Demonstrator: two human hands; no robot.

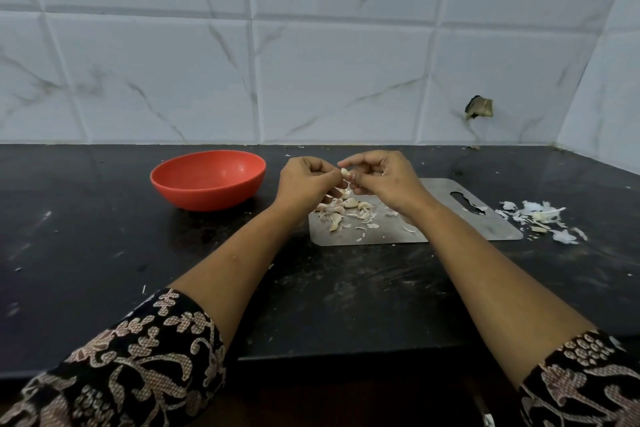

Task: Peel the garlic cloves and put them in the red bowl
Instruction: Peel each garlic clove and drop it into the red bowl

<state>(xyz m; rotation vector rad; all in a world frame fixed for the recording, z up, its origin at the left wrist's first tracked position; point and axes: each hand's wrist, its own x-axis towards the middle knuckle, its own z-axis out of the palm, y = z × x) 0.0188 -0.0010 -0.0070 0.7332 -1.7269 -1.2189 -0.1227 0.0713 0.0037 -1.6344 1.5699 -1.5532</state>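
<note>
both hands are up over the board w/ one garlic clove (pixel 346 173) pinched between them: the left hand (pixel 306 180) is curled in on the clove from its side, and the right hand (pixel 381 180) is curled too and nips the other end, so neither hand is free. the clove is small, pale and curved. i'd guess it's v. light and firm inside, w/ a dry papery skin that flakes and tears easily. once bare it's prob. a bit tacky and smooth, so easy to fumble. best hold, imo, is across the fat middle w/ one hand while the other picks at the pointed tip or the root end, where skin lifts first. the rest of the cloves (pixel 343 208) lie in a loose pile on the near-left part of the steel board (pixel 450 225), mixed w/ skin scraps. the board is flat, matte grey metal w/ rounded corners and a slot handle at its right. the red bowl (pixel 207 198) sits apart to the left. it's smooth plastic by the look, round and shallow, and i can't see anything in it from here. a heap of white peels (pixel 540 218) lies on the counter (pixel 104 253) just off the board's right edge. the counter is dark polished stone, scuffed and flecked, and glossy marble-look tiles (pixel 311 62) run behind it.
</note>
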